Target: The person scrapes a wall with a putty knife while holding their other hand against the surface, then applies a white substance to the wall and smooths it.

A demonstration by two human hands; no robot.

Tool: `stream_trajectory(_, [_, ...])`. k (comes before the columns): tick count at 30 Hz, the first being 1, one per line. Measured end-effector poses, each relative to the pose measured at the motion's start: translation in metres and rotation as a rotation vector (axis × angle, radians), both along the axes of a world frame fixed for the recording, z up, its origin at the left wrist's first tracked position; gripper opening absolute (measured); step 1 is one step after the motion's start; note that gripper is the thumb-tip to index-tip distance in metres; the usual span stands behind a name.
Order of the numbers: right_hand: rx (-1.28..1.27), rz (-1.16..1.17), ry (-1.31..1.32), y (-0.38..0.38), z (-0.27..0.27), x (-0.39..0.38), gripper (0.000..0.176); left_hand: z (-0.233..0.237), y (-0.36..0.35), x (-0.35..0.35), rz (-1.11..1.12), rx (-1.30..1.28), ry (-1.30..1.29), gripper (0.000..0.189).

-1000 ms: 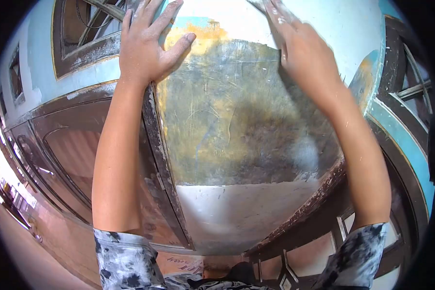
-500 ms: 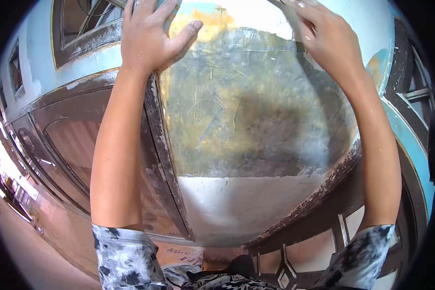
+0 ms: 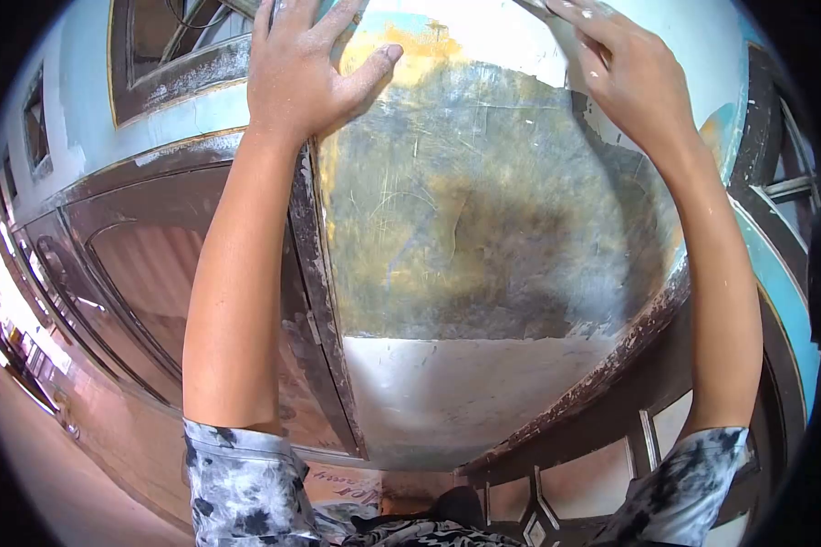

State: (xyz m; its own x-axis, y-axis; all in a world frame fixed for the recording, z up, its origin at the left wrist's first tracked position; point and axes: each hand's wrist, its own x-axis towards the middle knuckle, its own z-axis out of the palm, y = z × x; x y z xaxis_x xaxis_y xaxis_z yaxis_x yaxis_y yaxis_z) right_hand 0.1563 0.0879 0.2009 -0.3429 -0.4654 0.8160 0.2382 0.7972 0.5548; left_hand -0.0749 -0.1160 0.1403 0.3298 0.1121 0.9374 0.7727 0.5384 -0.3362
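My left hand (image 3: 306,77) lies with its fingers spread on the upper wall, beside the corner of the dark door frame; its fingertips run off the top edge. Up at the right, my right hand (image 3: 634,73) is raised against the wall with its fingers bent together. A thin dark edge shows at its fingertips, too small to make out. White dust coats the fingers of both hands. Between and below them is a wall patch (image 3: 483,201), grey-green and scratched, with yellow-orange stains near the top. White surface shows above and below that patch.
A brown door (image 3: 155,255) with a worn frame is on the left. Another dark door with glass panels (image 3: 584,479) stands at the lower right. Windows (image 3: 178,41) with peeling frames are at both upper sides. Tiled floor (image 3: 91,392) shows at the lower left.
The whole view has shifted slightly, so both arms and the wall appear a little further right. My hands keep nearly the same poses.
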Motion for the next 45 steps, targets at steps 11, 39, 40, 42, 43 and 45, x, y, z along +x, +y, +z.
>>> stream_trajectory(11, [-0.028,-0.213,0.044,0.015,0.009,-0.012,0.032,0.0,-0.004,0.005,-0.021,-0.012,-0.055,0.067])
stream_trajectory(39, [0.01,-0.243,-0.025,-0.037,0.042,-0.044,0.033,-0.003,-0.006,0.003,-0.089,0.008,-0.041,0.06])
stream_trajectory(40, [0.014,-0.238,-0.028,-0.035,0.04,-0.042,0.033,-0.003,-0.006,0.003,-0.083,0.012,-0.044,0.06])
stream_trajectory(42, [0.047,-0.156,-0.022,-0.03,0.025,-0.029,0.034,-0.003,-0.004,0.003,-0.079,0.025,-0.026,0.059])
stream_trajectory(43, [0.046,-0.087,0.014,-0.046,0.014,-0.022,0.034,-0.003,-0.003,0.003,-0.09,0.038,-0.045,0.059])
stream_trajectory(45, [-0.034,-0.176,0.002,-0.055,0.032,-0.032,0.033,-0.003,-0.005,0.001,-0.085,0.029,-0.053,0.059])
